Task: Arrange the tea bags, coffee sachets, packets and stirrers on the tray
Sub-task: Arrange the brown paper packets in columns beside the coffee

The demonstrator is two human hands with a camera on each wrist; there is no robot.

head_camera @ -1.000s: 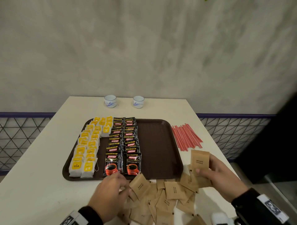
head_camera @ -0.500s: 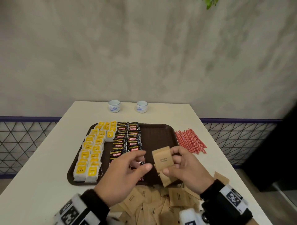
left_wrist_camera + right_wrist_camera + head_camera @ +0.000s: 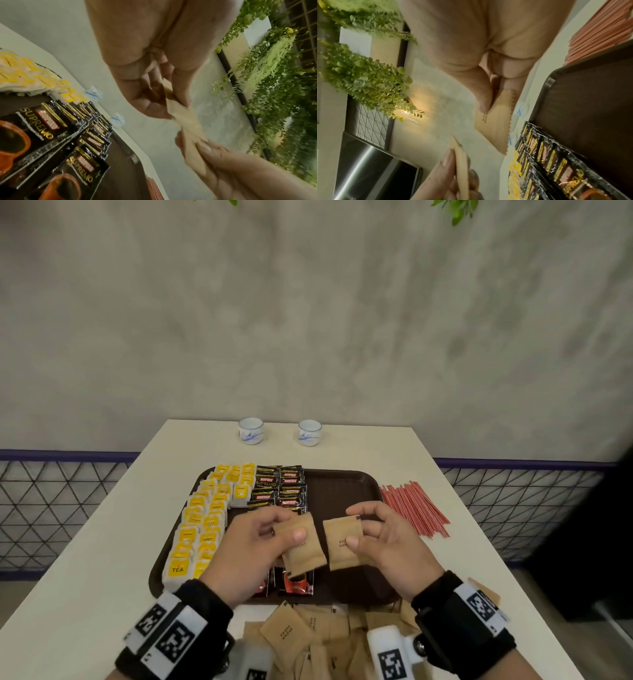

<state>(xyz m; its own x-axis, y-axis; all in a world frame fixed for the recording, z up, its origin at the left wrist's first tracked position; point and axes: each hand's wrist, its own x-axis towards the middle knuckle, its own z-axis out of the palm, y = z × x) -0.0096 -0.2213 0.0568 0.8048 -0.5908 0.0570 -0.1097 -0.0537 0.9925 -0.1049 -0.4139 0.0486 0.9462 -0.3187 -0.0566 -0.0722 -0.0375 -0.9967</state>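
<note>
A dark brown tray lies on the white table. Yellow tea bags fill its left side and black coffee sachets run in two rows beside them. My left hand pinches a brown paper packet above the tray's near half. My right hand pinches another brown packet just to its right. The right wrist view shows that packet under my thumb. In the left wrist view my fingers hold the packet. Red stirrers lie on the table right of the tray.
A heap of brown packets lies on the table at the near edge, between my wrists. Two small white cups stand at the far edge by the wall. The tray's right part is bare.
Both hands rose from the packet heap and came together over the tray. The left hand now holds a packet beside the one in the right hand.
</note>
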